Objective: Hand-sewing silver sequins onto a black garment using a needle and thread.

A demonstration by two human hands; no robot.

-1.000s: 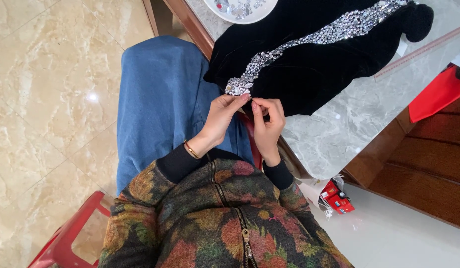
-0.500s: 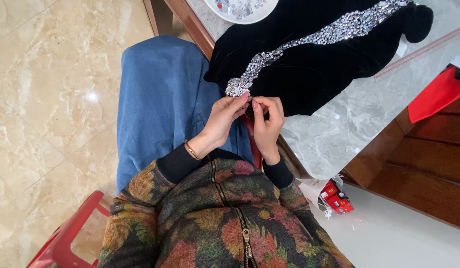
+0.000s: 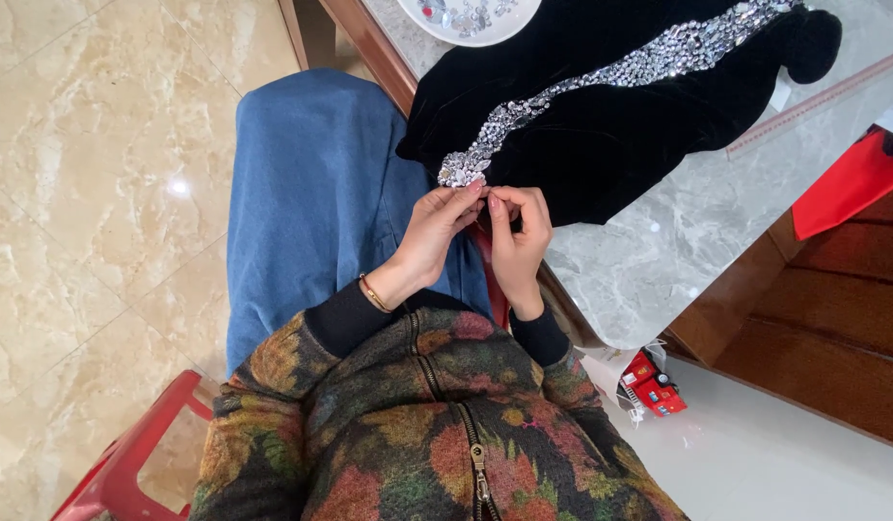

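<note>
I am pinching the shiny bead strip [image 3: 601,82] with my left hand [image 3: 437,227] mid-frame, on the black cloth [image 3: 610,154] hanging off the counter [image 3: 678,251]. My right hand [image 3: 519,236] is pinched narrow; what it holds I cannot tell. I think another careful stitch comes next.

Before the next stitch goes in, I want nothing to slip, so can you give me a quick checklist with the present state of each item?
1. Left hand pinches end of silver rhinestone trim: ok.
2. Right hand close beside it, fingertips meeting: ok.
3. Black velvet garment resting on grey marble tabletop: ok.
4. White dish of loose stones on the tabletop: ok.
5. Needle and thread in hand: cannot tell.
</note>
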